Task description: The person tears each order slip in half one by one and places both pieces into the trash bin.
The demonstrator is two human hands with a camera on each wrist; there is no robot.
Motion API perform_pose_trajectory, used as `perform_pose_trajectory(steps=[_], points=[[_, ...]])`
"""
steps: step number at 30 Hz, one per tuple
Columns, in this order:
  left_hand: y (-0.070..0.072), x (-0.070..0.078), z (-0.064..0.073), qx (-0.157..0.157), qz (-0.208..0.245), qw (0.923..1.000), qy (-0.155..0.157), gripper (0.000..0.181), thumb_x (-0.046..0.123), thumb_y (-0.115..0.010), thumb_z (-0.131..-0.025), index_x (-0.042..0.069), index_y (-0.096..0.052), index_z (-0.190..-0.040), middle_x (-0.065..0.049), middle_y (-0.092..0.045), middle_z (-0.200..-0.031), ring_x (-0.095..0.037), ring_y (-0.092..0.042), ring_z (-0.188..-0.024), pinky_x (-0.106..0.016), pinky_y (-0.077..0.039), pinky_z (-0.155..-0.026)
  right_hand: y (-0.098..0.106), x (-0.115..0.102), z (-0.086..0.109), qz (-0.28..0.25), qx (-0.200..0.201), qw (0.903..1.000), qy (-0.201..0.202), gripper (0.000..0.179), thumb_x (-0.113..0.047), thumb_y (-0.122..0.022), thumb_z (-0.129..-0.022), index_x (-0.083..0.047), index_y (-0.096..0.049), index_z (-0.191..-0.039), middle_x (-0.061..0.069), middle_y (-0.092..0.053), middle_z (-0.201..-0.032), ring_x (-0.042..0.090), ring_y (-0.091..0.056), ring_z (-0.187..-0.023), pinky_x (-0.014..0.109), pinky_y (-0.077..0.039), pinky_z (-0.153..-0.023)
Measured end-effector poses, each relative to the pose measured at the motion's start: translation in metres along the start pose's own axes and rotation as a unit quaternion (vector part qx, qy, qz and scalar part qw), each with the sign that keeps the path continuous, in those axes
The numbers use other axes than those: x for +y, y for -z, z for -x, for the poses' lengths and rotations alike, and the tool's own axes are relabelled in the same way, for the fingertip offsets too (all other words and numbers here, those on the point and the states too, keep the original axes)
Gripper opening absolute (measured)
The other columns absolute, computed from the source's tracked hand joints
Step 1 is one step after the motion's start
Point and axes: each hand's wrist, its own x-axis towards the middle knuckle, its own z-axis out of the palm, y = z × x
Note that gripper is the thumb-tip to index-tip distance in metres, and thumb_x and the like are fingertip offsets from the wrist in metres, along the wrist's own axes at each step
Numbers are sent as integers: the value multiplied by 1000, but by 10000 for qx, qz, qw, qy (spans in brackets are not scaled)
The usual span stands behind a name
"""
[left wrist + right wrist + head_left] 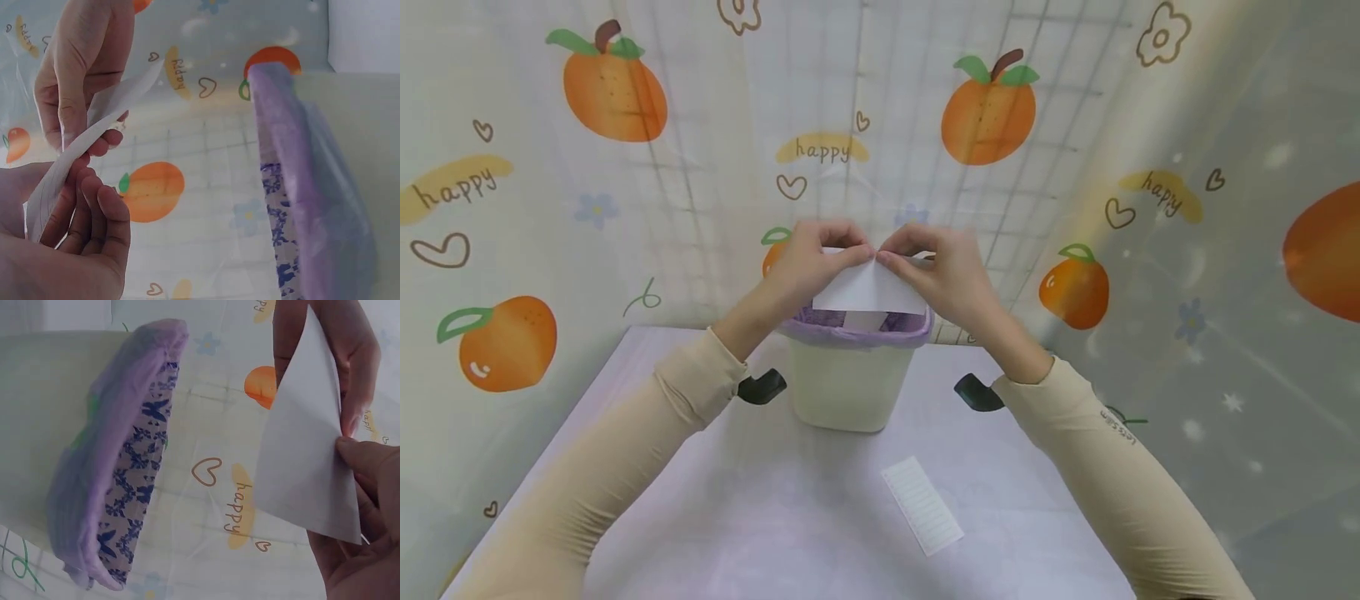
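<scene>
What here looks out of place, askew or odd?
Only mildly: a lined slip lies slanted on the table, by itself in front of the bin, apart from the white sheet pinched in the person's fingers. Nothing looks spilled.

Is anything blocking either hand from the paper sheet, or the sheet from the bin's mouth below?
Nothing visible is. The left hand and right hand both pinch the paper sheet, and the wrist views show open space between it and the purple liner over the rim of the bin.

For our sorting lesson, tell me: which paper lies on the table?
The lined slip, in front of the bin: it lies flat and untouched, unlike the sheet that the left hand and right hand pinch above the bin.
</scene>
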Motion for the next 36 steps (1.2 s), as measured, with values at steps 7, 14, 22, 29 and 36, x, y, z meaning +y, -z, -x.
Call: perform_pose_trajectory(steps=[7, 14, 22, 29, 36], points=[[6, 8, -18, -40, 813, 9954, 509, 9, 13, -72, -99, 6, -77, -95, -2, -76, -93, -14, -65, -81, -26, -53, -65, 8, -1, -17, 228, 122, 9995, 155, 11, -17, -79, -97, -7, -79, -94, 5, -80, -88, 18, -74, -84, 36, -62, -86], [9, 11, -28, -75, 1467, 9842, 994, 8, 10, -71, -99, 8, -76, -92, -4, -72, -94, -15, -67, -78, -27, -56, -65, 10, 0, -26, 315, 206, 9992, 120, 11, -17, -79, -97, -7, -79, -95, 7, -81, -91, 19, -76, -86, 38, -62, -87], [7, 9, -38, -11, 1597, 9789, 1278, 18, 8, -72, -97, 14, -77, -80, -2, -71, -93, -13, -64, -87, -24, -54, -66, 12, -1, -26, 430, 456, 9979, 164, 6, -14, -79, -96, -9, -80, -96, 6, -81, -90, 19, -77, -88, 39, -60, -84], [0, -11, -44, 27, 1246, 9796, 1575, 17, 7, -74, -95, 13, -76, -80, 2, -70, -80, -10, -61, -74, -21, -50, -65, 16, -5, -22, 436, 517, 9975, 204, 5, -14, -79, -96, -9, -79, -96, 5, -81, -91, 19, -76, -90, 40, -59, -85], [-3, -30, -43, -102, 970, 9827, 1574, 17, 7, -68, -101, -8, -76, -101, -5, -67, -73, -13, -56, -62, -23, -47, -58, 25, -10, -25, 362, 790, 9959, 268, 7, -17, -79, -97, -10, -80, -98, 5, -80, -91, 18, -75, -90, 39, -57, -83]])
